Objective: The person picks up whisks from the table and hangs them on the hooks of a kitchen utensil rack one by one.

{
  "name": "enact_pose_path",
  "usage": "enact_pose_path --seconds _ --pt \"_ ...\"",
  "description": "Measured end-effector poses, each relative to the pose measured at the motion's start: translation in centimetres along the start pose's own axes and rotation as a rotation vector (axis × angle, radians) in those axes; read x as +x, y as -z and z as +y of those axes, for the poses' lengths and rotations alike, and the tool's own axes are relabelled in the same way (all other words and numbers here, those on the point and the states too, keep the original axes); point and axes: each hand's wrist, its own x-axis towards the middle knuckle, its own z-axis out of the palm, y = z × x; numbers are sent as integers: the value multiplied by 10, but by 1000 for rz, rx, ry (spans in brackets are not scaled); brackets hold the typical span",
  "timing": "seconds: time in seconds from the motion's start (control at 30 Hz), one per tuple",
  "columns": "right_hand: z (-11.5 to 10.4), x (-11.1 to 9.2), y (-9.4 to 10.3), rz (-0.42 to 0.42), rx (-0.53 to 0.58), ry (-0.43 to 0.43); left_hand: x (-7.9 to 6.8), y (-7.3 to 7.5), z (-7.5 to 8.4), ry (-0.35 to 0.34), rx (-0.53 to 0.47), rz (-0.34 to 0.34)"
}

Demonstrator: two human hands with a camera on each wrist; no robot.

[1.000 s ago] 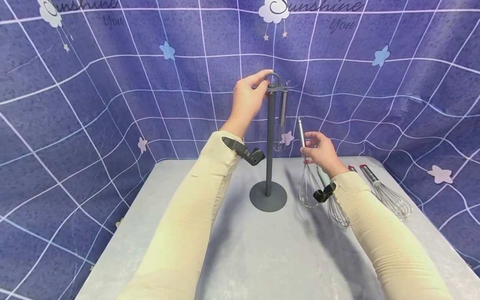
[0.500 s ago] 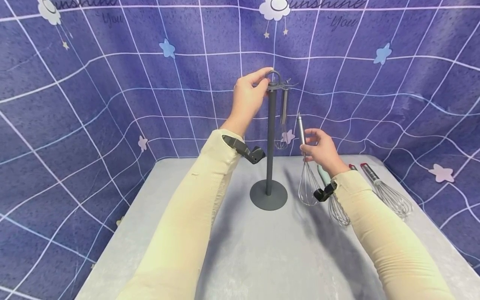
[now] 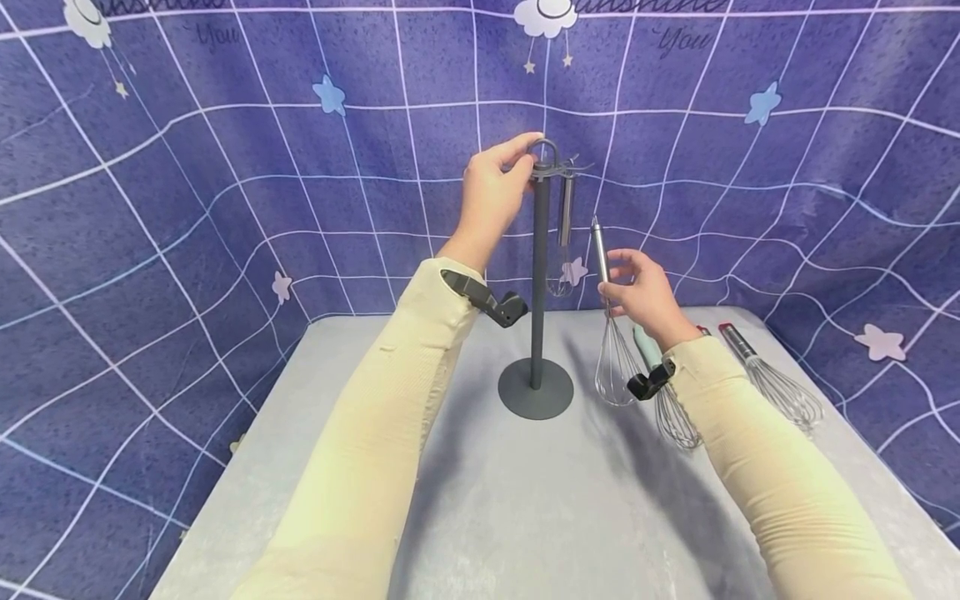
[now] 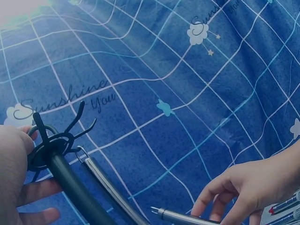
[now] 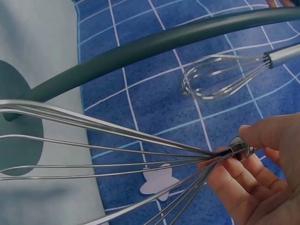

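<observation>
Utensil stand (image 3: 538, 283) on round base (image 3: 536, 405), pinched at its top by left hand (image 3: 492, 190); likely to tip if tugged sideways. Balloon whisk (image 3: 602, 258) just beside it, handle up and gripped by right hand (image 3: 642, 293); at risk, if swung left, of tangling with smaller hanging whisk (image 3: 566, 210).

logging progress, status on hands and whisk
Left hand holds stand at top. Right hand grips large whisk, handle up, unhung. Smaller whisk hangs nearby, possible snag.

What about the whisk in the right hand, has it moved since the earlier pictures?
Yes, slightly upward: in the head view, the held whisk sits a little higher against the dark stand than before.
</observation>
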Motion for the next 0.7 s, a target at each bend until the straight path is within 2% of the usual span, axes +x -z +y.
enact_pose_path --seconds 0.3,0.7 --pt "-11 -5 0 -9 -14 -1 0 0 0 -3 -6 -1" --pt "-12 -3 0 1 -14 19 -1 0 1 -8 -1 1"
